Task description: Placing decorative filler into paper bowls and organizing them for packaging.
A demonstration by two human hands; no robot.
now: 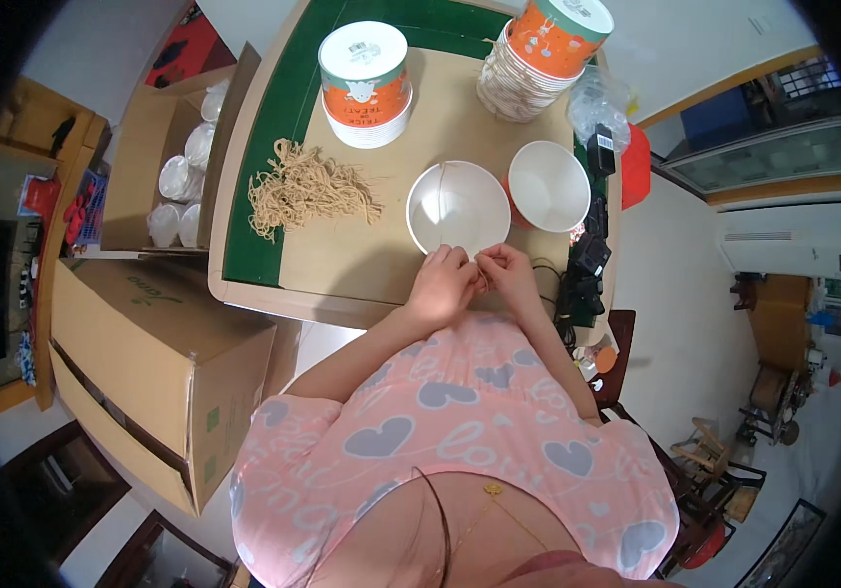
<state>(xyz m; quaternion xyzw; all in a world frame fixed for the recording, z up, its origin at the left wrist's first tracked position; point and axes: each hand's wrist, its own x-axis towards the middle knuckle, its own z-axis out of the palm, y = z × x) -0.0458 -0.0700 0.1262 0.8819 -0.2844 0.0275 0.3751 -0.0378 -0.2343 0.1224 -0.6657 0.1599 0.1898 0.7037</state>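
Note:
A white-lined paper bucket (460, 201) stands at the table's near edge, its open mouth facing up. A thin strand of tan twine (442, 174) shows at its far rim. My left hand (447, 282) and my right hand (507, 274) meet at the near rim, fingers pinched together. A bit of tan twine seems to lie between them, mostly hidden by the fingers. Just right of this bucket stands a second open paper bucket (549, 186), orange outside. A loose heap of tan twine (308, 191) lies to the left.
Upside-down stacks of orange paper buckets stand at the back, one in the middle (366, 88) and one at right (538, 64) with twine around it. Black power adapters (592, 255) line the right edge. Cardboard boxes (166, 343) stand left of the table, one holding wrapped white items (180, 176).

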